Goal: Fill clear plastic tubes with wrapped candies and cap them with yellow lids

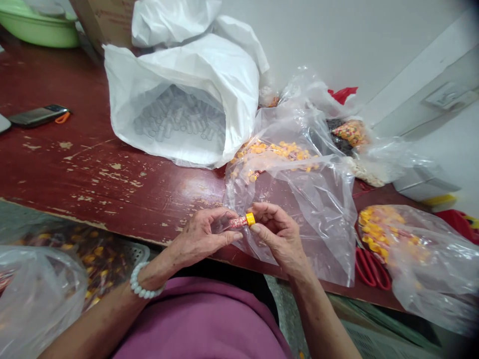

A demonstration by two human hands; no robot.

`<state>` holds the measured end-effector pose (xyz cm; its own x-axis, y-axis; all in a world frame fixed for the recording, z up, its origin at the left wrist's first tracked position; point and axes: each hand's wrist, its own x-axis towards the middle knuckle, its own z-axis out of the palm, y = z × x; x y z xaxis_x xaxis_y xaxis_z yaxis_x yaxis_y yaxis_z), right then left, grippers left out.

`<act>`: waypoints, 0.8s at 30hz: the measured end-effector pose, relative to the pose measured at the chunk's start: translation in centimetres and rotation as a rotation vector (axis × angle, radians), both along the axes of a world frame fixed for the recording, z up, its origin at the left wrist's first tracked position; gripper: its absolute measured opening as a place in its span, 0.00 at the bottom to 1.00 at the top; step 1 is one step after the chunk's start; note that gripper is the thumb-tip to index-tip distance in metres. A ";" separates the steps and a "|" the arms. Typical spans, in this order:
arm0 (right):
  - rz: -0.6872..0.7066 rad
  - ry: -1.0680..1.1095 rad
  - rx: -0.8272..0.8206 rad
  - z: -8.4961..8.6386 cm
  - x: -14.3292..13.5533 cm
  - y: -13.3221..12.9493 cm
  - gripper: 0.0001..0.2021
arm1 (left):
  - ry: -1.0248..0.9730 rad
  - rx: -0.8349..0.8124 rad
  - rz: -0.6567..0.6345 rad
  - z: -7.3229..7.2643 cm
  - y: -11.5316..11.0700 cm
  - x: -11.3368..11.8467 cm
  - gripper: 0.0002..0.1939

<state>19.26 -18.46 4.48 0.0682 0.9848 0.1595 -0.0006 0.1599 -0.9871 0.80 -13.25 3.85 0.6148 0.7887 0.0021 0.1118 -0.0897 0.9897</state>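
Note:
Near the table's front edge my left hand (202, 232) is closed around a small clear plastic tube (223, 223), held on its side. A red-and-white printed piece (237, 222) shows inside the tube, toward its right end. There my right hand (280, 234) pinches a yellow cap (250, 219) between thumb and fingers. Whether the cap is fully seated on the tube I cannot tell. Just beyond both hands, a clear plastic bag (314, 199) lies spread out, with many yellow caps on red-and-white pieces (288, 150) in it.
A white sack (239, 99) full of clear tubes lies open at the back. On the right are red-handled scissors (372, 269) and another bag of yellow caps (385, 232). A phone (39, 115) lies at left. Below the left edge stands a basket (139, 253) of capped tubes.

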 end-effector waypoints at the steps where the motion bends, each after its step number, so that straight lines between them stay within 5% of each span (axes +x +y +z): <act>1: 0.006 -0.009 0.001 0.0 0.0 0.0 0.15 | 0.009 -0.001 -0.006 0.1 -0.1 0.0 0.12; 8: 0.083 -0.253 0.085 -0.1 0.1 -0.1 0.10 | -0.012 -0.044 -0.028 0.0 -0.3 -0.1 0.14; 13: 0.091 -0.336 0.124 0.1 0.3 -0.1 0.18 | -0.033 -0.052 -0.040 0.1 -0.4 -0.2 0.14; 17: 0.115 -0.451 0.192 0.7 0.4 -0.2 0.14 | -0.030 -0.050 -0.053 0.1 -0.5 -0.2 0.14; 24: 0.127 -0.139 0.046 0.4 -0.1 -0.5 0.11 | -0.106 -0.084 -0.032 -0.1 -0.7 0.0 0.16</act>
<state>19.20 -18.98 4.92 -0.0818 0.9755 0.2041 0.1124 0.2125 -0.9707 0.80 -13.93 3.74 0.6398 0.7685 0.0032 0.0043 -0.0077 1.0000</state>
